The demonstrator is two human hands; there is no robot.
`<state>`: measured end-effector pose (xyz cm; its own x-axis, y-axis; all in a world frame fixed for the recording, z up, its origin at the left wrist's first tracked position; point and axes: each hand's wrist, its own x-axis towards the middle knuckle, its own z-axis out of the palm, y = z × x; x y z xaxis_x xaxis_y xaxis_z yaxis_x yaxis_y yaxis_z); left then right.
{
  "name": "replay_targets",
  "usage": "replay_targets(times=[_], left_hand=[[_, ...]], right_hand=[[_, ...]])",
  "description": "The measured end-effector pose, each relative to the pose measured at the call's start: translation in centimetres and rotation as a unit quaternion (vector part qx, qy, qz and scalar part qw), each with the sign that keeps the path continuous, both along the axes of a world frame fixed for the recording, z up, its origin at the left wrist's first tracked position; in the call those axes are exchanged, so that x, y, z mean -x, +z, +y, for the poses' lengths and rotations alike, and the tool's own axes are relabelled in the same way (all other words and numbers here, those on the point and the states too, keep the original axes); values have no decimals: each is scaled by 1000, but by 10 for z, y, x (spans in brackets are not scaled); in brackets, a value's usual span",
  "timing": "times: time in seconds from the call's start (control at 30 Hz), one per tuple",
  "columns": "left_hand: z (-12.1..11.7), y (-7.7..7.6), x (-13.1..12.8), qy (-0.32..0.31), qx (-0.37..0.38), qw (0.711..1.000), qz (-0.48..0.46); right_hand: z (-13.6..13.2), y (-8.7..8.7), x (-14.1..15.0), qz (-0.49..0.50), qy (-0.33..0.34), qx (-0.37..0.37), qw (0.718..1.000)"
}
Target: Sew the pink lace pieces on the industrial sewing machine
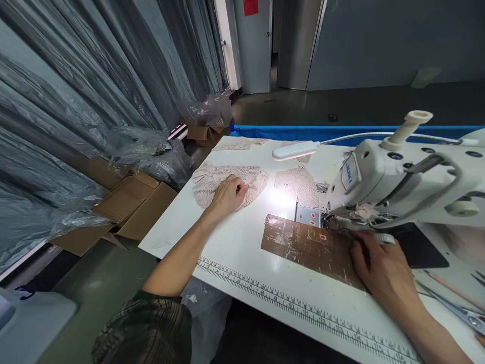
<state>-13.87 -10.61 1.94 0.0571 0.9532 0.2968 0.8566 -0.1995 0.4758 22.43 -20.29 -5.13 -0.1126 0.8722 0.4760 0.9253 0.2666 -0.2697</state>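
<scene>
My left hand (229, 194) rests on a pale pink lace piece (252, 177) left of the sewing machine (413, 177). Its fingers are curled and pressed together on the lace. A second lace piece (301, 184) lies nearer the needle area, partly under bright light. My right hand (382, 263) is at the right end of a brown, tape-covered plate (299, 242), just below the machine head. Its thumb and forefinger are bent toward each other, with the tips partly in shadow; whatever they pinch is too unclear to name. A ribbed, pale, round part (384, 238) shows at its fingers.
A printed ruler (288, 302) runs along the front of the white table (235, 247). Scissors (460, 309) lie at the right. A white lamp (295, 150) hangs over the tabletop. Cardboard boxes (131, 199) and plastic wrapping (151, 151) are on the floor at left.
</scene>
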Motion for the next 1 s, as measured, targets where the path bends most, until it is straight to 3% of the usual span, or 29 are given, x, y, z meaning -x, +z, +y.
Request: replay_targets(times=[0.13,0.2,0.23,0.3,0.4,0.5,0.6,0.67,0.73,0.77,0.93,1.0], left_hand=[[-8,9,-7,-21,-2,998,-58],[-17,14,-16,-100,65,983,-141],[-23,16,-22,-159,122,961,-189],[-36,18,-38,-286,246,885,-273],[-59,18,-65,-382,338,772,-378],[-80,17,-88,-359,357,724,-469],[-91,18,-100,-286,361,701,-545],[-94,20,-102,-260,370,681,-575],[-96,23,-101,-253,388,677,-572],[-97,25,-100,-249,397,688,-554],[-101,40,-87,-235,395,799,-389],[-97,46,-80,-243,377,825,-343]], right_hand=[[1,-1,-1,-7,-9,15,1000],[0,0,-2,14,-1,11,1000],[-1,1,-2,36,9,6,999],[-6,7,1,87,58,13,994],[-16,22,11,126,194,87,969],[-26,39,28,154,289,166,930],[-35,53,44,224,307,247,891],[-41,61,51,278,307,324,851],[-46,67,56,313,312,404,801],[-49,71,57,322,316,443,775],[-54,82,53,394,337,599,610],[-49,84,44,411,351,606,583]])
